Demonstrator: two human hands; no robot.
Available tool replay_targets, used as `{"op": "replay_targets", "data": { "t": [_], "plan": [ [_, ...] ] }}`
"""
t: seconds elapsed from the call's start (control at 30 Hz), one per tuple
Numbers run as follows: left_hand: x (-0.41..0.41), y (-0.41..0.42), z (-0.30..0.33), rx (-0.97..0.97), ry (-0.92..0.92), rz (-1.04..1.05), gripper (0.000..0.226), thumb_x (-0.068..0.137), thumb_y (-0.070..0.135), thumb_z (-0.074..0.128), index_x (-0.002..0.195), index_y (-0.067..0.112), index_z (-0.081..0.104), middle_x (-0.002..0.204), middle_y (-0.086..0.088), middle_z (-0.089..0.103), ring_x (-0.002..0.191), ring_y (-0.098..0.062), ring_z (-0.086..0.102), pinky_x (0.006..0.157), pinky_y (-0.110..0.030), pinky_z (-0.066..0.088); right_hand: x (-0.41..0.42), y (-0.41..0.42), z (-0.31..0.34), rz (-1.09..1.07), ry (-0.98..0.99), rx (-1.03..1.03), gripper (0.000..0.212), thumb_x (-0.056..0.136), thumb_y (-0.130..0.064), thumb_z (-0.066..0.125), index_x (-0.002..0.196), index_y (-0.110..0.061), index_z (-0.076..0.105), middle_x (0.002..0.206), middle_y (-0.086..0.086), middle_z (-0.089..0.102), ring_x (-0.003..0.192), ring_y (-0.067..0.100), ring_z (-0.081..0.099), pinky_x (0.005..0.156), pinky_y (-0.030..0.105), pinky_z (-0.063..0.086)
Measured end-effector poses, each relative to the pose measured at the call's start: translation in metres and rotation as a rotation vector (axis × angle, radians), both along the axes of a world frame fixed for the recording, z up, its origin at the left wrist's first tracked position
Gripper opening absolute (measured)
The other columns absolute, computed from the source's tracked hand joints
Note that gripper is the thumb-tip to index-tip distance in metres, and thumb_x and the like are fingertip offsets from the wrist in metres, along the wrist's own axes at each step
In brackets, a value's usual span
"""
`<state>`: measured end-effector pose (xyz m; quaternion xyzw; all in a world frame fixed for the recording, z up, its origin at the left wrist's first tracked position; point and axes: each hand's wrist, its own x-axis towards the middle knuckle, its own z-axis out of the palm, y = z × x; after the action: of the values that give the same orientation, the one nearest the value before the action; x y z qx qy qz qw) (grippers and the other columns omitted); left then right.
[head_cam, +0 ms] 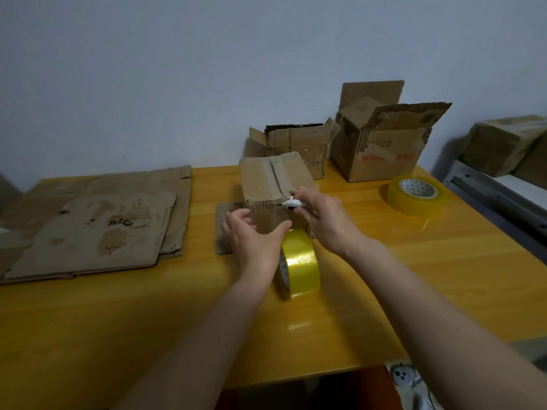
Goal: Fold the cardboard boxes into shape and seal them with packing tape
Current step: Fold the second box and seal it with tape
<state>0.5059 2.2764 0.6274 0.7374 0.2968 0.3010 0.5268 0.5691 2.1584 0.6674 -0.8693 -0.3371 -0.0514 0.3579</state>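
Head | yellow table (118, 335), grey wall (177, 69) | left hand (254, 235) open | right hand (322, 220) grips cutter (291, 205)

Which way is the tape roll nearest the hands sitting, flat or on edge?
On edge. The near tape roll shows its curved yellow band upward and its core sideways; the far roll lies flat, core up.

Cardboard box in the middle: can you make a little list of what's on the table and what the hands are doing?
box: small brown cardboard box, flaps closed, taped seam on top
left hand: open, against box front
right hand: grip on small white cutter at box edge
near tape: yellow roll, on edge
far tape: yellow roll, lying flat
left side: flattened brown cardboard sheets
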Motion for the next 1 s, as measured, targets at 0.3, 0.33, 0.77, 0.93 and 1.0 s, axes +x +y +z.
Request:
{"op": "replay_targets", "data": {
  "t": [0.3,0.33,0.77,0.93,1.0],
  "plan": [
    [0.021,0.014,-0.004,-0.413,0.081,-0.15,0.063,0.071,0.019,0.082,0.124,0.018,0.047,0.084,0.012,0.061,0.083,-0.005,0.057,0.075,-0.028,0.045,0.003,0.001,0.003,0.005,-0.003,-0.056,0.039,0.096,-0.011,0.051,0.135,-0.012,0.05,0.136,0.009,0.054,0.126,0.021,0.049,0.103,0.036,0.043],
    [0.022,0.015,-0.004,-0.417,0.074,-0.147,0.062,0.072,0.018,0.082,0.123,0.018,0.047,0.083,0.012,0.059,0.081,-0.005,0.056,0.07,-0.026,0.044,0.003,0.001,0.002,0.002,-0.021,-0.058,0.038,0.095,-0.011,0.051,0.133,-0.012,0.052,0.137,0.007,0.053,0.127,0.02,0.048,0.104,0.036,0.042],
    [0.027,0.018,-0.003,-0.42,0.056,-0.201,0.061,0.077,0.009,0.075,0.129,0.023,0.046,0.119,-0.002,0.055,0.102,-0.021,0.058,0.074,-0.026,0.049,-0.005,-0.001,-0.004,-0.063,-0.242,-0.062,0.014,0.094,-0.009,0.052,0.105,-0.006,0.059,0.103,0.007,0.052,0.091,0.017,0.05,0.075,0.026,0.039],
    [0.026,0.017,-0.005,-0.453,0.109,-0.182,0.061,0.073,0.019,0.081,0.12,0.021,0.042,0.115,-0.001,0.051,0.099,-0.017,0.054,0.074,-0.027,0.045,0.0,-0.002,-0.004,-0.069,-0.165,-0.086,0.02,0.096,-0.008,0.048,0.116,-0.005,0.053,0.115,0.009,0.052,0.102,0.02,0.05,0.083,0.031,0.043],
    [0.025,0.016,-0.004,-0.443,0.078,-0.155,0.07,0.072,0.019,0.081,0.125,0.023,0.035,0.109,0.004,0.044,0.09,-0.007,0.048,0.07,-0.022,0.042,0.0,-0.003,-0.006,-0.068,-0.15,-0.079,0.023,0.097,-0.009,0.048,0.12,-0.008,0.051,0.116,0.007,0.052,0.103,0.018,0.05,0.085,0.03,0.044]
  ]
}}
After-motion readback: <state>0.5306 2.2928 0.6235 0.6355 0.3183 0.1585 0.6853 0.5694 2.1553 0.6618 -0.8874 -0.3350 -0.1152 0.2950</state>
